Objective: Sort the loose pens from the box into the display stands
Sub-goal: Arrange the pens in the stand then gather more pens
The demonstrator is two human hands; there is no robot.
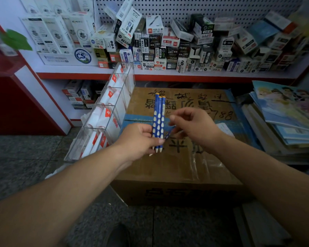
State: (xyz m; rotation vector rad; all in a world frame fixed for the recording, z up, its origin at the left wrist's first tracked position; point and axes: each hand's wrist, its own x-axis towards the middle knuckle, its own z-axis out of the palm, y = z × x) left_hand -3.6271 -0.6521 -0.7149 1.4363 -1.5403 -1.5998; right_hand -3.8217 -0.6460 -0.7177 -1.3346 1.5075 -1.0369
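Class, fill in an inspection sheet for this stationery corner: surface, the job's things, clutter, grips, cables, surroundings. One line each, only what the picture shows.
Surface: closed, taped cardboard box standing on a speckled grey floor.
Job's things: three blue pens, upright, tips down; clear display stand left of the box, leaning, holding white packets.
Clutter: small pen boxes piled on the shelf; stacked books on the right.
Grips: left hand holds the three pens; right hand has curled fingers beside them, with a blue piece beneath; its hold is unclear.
Cables: nothing seen.
Surroundings: pegboard wall behind the red-edged shelf.
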